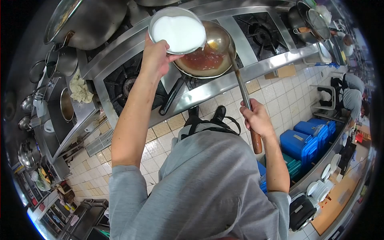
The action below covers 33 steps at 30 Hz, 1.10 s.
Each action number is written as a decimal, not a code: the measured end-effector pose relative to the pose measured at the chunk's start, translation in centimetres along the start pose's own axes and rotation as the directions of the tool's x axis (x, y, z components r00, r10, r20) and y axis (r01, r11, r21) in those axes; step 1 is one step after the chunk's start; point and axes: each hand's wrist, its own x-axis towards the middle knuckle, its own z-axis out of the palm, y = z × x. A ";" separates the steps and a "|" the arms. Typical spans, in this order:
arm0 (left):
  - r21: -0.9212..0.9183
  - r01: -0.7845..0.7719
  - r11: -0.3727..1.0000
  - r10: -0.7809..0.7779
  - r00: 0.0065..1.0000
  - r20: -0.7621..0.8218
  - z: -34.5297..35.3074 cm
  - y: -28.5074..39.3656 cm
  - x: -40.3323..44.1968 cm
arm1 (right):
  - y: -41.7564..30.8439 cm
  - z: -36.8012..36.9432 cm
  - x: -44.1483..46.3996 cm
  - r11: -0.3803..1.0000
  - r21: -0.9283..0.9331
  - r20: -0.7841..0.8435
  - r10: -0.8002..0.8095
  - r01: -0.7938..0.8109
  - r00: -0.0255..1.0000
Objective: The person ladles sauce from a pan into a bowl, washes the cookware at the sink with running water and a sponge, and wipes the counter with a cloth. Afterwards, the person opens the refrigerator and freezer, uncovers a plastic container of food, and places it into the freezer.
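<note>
My left hand (pixel 157 56) grips a round bowl (pixel 151 28) from its near side, thumb at the rim. White contents (pixel 178 33) fill much of it; whether liquid or powder, I cannot tell. The bowl is held above the left part of a frying pan (pixel 188 70) that sits on the stove and has a long black handle. Reddish-brown liquid (pixel 205 61) lies in the pan. My right hand (pixel 258 118) is closed around the long shaft of a ladle (pixel 242 86), near its wooden end. The ladle's wide metal head is over the pan's far side, partly hidden by the bowl.
Gas burners (pixel 262 34) flank the pan. A large pot (pixel 94 24) stands at upper left, beside a crumpled cloth (pixel 81 86). More pots and a strainer (pixel 318 24) are at upper right. Blue bins (pixel 298 144) line the right, near stacked plates (pixel 320 191). The floor is tiled.
</note>
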 end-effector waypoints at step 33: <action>-0.218 0.021 0.976 -0.011 0.999 0.047 -2.0 3.0 -2.2 | -0.7 -1.1 1.1 0.996 -0.086 -0.040 -0.041 0.038 0.998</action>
